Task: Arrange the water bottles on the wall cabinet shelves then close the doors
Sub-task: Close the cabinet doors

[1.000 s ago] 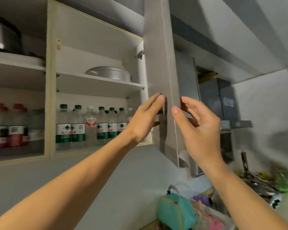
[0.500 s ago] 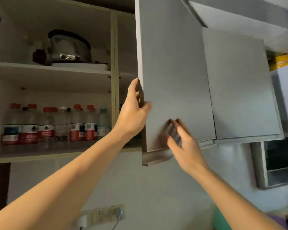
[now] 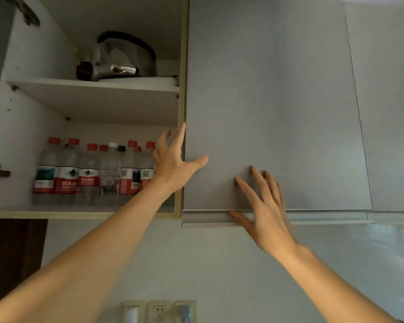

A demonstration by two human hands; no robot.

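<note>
The grey cabinet door (image 3: 266, 101) lies flat against the front of the cabinet, its long axis vertical and its face turned toward the camera. The right hand (image 3: 264, 206) has its fingers spread and straight on the lower part of this door, with the thumb at the door's bottom edge. The left hand (image 3: 173, 164) is also spread: its fingers reach up along the left edge of the door, and the thumb lies on the door's face.

To the left the compartment is open. The water bottles (image 3: 89, 173) stand upright on the lower shelf (image 3: 56, 210), caps upward, in a close row from near the left wall toward the right edge, most with red caps and red labels. On the upper shelf (image 3: 98, 94) stands a metal kettle (image 3: 124, 59), near the right side.
</note>
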